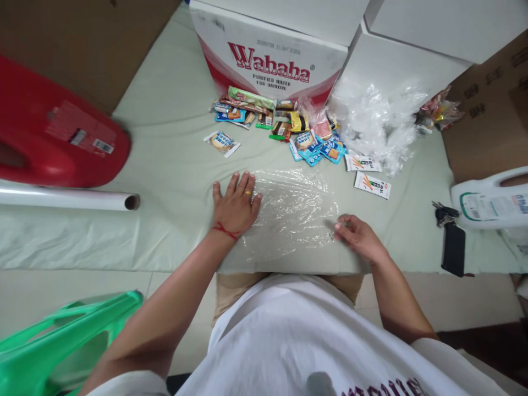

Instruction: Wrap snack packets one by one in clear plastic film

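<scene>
Flatly, the left hand [236, 209] lies spread on a clear bag [292, 212], the right hand [359, 237] pinching its edge.

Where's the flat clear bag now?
At the centre of the head view, the bag lies on the table between the left hand on its left side and the right hand at its right.

Toward the left end of the tabletop [173, 148], a red jug [61, 132] sits beside a white roll [66, 198] (its hollow end faces right). A Wahaha carton [272, 55] stands toward the far edge. Rightward, keys [443, 213] and a flat black object [452, 250] lie near a white bottle [487, 203]. A green stool [41, 357] shows below the near edge.
</scene>
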`<state>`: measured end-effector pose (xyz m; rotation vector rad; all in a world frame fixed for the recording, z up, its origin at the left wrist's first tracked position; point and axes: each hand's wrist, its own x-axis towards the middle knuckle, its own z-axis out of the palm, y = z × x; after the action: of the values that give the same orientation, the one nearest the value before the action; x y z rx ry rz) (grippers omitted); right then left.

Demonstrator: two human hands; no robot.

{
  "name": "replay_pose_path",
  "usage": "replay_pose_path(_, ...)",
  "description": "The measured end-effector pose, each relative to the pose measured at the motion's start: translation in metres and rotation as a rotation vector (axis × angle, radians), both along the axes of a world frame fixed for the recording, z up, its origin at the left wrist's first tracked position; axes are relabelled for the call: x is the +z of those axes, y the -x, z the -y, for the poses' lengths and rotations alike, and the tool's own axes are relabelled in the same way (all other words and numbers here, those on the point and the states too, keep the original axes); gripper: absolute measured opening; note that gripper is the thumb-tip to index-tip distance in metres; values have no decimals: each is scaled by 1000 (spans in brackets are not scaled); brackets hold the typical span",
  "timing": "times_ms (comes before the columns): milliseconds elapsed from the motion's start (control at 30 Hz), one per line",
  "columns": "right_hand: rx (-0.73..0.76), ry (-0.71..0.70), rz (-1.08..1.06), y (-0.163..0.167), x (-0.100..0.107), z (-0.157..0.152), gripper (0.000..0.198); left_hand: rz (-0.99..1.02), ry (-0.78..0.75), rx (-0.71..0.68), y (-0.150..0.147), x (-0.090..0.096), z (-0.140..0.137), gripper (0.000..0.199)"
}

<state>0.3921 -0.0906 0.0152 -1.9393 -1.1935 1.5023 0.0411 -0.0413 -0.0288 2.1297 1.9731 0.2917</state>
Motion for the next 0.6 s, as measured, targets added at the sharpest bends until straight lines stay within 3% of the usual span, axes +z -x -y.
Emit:
replay_pose_path(100, -70, -25, -102, 7, -3, 13, 71, 12, 0, 0, 0, 1, 0, 67)
replay_pose_path(300, -197, 15, -406, 7, 3, 17, 46, 15, 3, 1, -2, 3, 0, 67)
replay_pose_path(433, -302, 123, -622, 10, 8, 9, 52, 12, 5, 4, -2, 3, 1, 67)
replay_pose_path(600, -330, 134, -541, 2, 4, 8, 51, 11, -9, 1, 0, 1, 1, 66)
